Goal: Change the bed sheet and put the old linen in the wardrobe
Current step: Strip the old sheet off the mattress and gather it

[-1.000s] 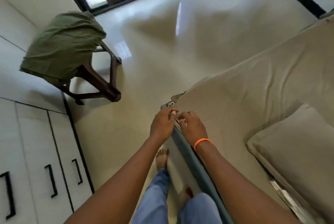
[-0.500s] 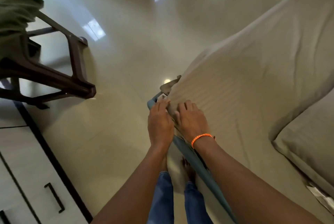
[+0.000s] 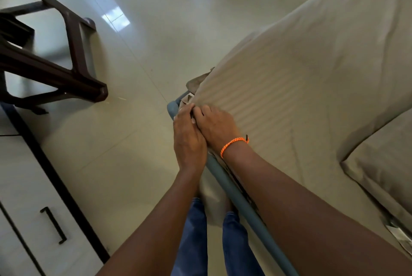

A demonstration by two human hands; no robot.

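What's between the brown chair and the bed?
Only bare shiny floor lies between the chair and the bed, seen in the head view.

No legible text, label, brand, number or sign on any surface in view.

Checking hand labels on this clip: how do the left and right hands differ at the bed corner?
The right hand lies on top of the beige sheet; the left hand sits off the edge, over the blue bed rail. The right wrist wears an orange bracelet; the left is bare. Both have fingers curled at the sheet's corner, touching.
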